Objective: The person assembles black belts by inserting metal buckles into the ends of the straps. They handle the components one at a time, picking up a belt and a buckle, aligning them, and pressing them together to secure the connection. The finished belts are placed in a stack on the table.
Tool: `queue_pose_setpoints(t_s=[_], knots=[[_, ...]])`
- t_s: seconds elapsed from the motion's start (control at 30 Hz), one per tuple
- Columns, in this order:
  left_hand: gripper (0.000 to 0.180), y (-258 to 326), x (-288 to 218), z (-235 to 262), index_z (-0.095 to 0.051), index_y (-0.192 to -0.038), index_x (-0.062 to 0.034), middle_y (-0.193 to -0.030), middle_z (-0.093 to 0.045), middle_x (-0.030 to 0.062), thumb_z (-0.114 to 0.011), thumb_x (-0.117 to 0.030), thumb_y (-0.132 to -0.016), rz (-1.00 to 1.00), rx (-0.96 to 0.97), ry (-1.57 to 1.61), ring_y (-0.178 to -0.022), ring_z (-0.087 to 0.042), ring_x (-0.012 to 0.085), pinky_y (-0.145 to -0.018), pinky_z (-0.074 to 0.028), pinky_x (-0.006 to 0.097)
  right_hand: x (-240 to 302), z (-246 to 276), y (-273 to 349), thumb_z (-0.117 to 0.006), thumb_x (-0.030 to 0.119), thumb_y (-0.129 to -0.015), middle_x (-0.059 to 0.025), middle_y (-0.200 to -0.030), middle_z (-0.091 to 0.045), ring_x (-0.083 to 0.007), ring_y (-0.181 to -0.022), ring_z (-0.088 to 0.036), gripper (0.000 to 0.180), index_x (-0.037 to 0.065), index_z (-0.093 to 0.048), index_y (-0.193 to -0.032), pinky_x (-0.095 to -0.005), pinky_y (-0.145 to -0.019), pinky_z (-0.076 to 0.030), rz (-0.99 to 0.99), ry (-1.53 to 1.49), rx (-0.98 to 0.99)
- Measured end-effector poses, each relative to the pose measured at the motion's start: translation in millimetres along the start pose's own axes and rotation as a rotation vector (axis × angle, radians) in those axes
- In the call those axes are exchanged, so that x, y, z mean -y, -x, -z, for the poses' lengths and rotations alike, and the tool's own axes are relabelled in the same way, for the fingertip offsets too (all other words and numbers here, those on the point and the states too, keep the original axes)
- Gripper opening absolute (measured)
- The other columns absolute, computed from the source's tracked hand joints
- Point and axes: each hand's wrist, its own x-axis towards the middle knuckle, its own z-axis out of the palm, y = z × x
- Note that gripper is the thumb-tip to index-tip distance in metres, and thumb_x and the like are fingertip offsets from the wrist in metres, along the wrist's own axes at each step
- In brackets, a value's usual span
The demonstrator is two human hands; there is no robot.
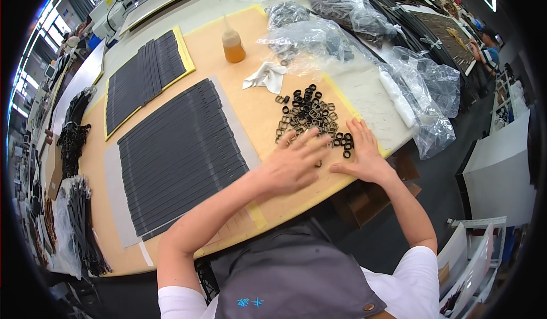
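Small metal buckles [297, 118] and black loops [310, 94] lie in a loose pile on the tan tabletop. Over the near side of this pile, my left hand [295, 162] is spread flat and slightly blurred; its fingers cover some buckles. A small cluster of black rings [343, 142] sits between both hands. My right hand [366, 155] rests at the table's right edge, thumb and fingers apart around the cluster's right side. Neither hand grips anything that I can see. Left of them, dark strap pieces [182, 154] lie side by side on a pale sheet.
A second row of dark straps [148, 77] lies on a yellow-edged board farther back. Beyond the pile are a white cloth [265, 77] and a bottle of amber liquid [233, 46]. Clear plastic bags [319, 40] crowd the back right. Bundled black straps [85, 225] line the left edge.
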Motion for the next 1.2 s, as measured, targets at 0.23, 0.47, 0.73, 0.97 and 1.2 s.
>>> queue_pose_setpoints(t_s=[0.23,0.47,0.73,0.97,1.2], knots=[[0.102,14.1,31.1,-6.0,-0.021,-0.159,0.0069,-0.167,-0.013,0.0298,-0.061,-0.060,-0.093,0.398,-0.120,0.156,-0.157,-0.010,0.0410,-0.126,-0.010,0.054,47.9,-21.2,-25.4,-0.084,0.040,-0.077,-0.0166,-0.136,-0.054,-0.0354,-0.142,-0.039,0.060,0.007,-0.064,-0.123,-0.0494,-0.114,-0.031,0.206,-0.121,-0.184],[0.109,9.2,14.7,-19.5,-0.021,-0.160,0.0049,-0.167,-0.015,0.0286,-0.062,-0.068,-0.089,0.422,-0.088,0.100,-0.157,-0.009,0.0414,-0.126,-0.010,0.056,62.9,-18.3,-50.2,-0.083,0.034,-0.074,-0.0099,-0.110,-0.059,-0.0297,-0.116,-0.051,0.051,0.008,-0.069,-0.115,-0.0431,-0.103,-0.039,0.191,-0.020,-0.117],[0.109,7.9,10.8,-21.7,-0.023,-0.159,0.0063,-0.168,-0.012,0.0293,-0.060,-0.070,-0.090,0.432,-0.114,0.080,-0.157,-0.008,0.0428,-0.126,-0.011,0.055,70.4,-10.7,-65.1,-0.084,0.033,-0.075,-0.0096,-0.109,-0.059,-0.0292,-0.115,-0.049,0.039,0.008,-0.065,-0.099,-0.0432,-0.101,-0.041,-0.002,-0.096,0.020],[0.108,9.1,10.5,-21.9,-0.021,-0.159,0.0054,-0.168,-0.012,0.0289,-0.059,-0.070,-0.091,0.431,-0.106,0.072,-0.158,-0.008,0.0419,-0.126,-0.011,0.055,58.3,-2.2,-64.4,-0.078,0.021,-0.087,-0.0065,-0.096,-0.068,-0.0219,-0.095,-0.062,0.027,0.004,-0.065,-0.105,-0.0361,-0.087,-0.049,-0.106,-0.575,-0.012],[0.105,10.9,28.3,-18.6,-0.018,-0.159,0.0061,-0.166,-0.014,0.0302,-0.056,-0.067,-0.095,0.329,-0.146,0.160,-0.156,-0.013,0.0435,-0.125,-0.015,0.054,-60.5,20.0,-80.1,-0.077,0.024,-0.091,-0.0095,-0.100,-0.074,-0.0189,-0.087,-0.069,0.032,-0.001,-0.067,-0.109,-0.0328,-0.080,-0.053,-0.324,-0.460,-0.234]])
